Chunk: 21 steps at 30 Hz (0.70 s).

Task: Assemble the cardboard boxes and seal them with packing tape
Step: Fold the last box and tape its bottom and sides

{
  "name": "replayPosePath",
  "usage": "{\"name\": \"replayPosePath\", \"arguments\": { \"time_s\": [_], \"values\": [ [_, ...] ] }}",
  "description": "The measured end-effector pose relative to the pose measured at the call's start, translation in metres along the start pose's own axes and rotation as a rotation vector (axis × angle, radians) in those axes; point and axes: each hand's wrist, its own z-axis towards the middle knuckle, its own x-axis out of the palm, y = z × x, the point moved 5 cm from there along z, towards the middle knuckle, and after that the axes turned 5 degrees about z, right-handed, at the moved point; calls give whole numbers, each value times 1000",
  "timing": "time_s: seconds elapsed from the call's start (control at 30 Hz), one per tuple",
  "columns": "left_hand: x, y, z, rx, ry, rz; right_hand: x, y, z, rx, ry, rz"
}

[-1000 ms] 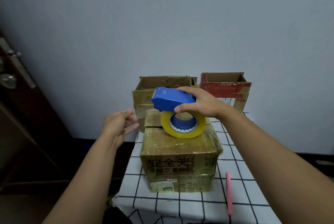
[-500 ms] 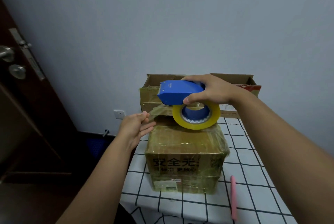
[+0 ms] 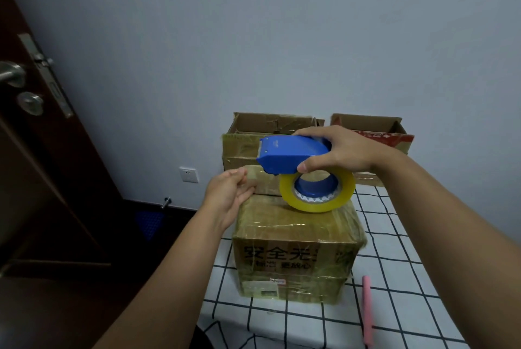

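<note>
Blue tape dispenser (image 3: 290, 155) carrying a yellow tape roll (image 3: 317, 193) on a blue core. Brown cardboard box (image 3: 296, 250) with black printed characters under glossy yellowish tape. Bench (image 3: 394, 286) cover: white with a black grid. Pink pen (image 3: 367, 309). Rear right box (image 3: 375, 134): brown with a red band. Dark brown door (image 3: 42, 179); grey-white wall (image 3: 225, 38).

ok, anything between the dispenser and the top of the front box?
Nothing visible. The right hand holds the dispenser just over the front box; the left hand is off to the side, pinching the tape end.
</note>
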Motion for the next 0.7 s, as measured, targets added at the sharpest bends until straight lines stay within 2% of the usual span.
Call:
{"name": "replayPosePath", "arguments": {
  "time_s": [0.17,0.43,0.57,0.7],
  "values": [
    [1,0,3,-18,2,12,-17,10,1,-46,-110,66],
    [-30,-12,14,23,-97,67,4,-15,9,37,-11,51],
    [-45,-6,16,-48,-78,170,7,-16,16,56,22,6],
    [-47,11,16,-105,-78,177,11,-13,22,69,27,-40]
  ]
}}
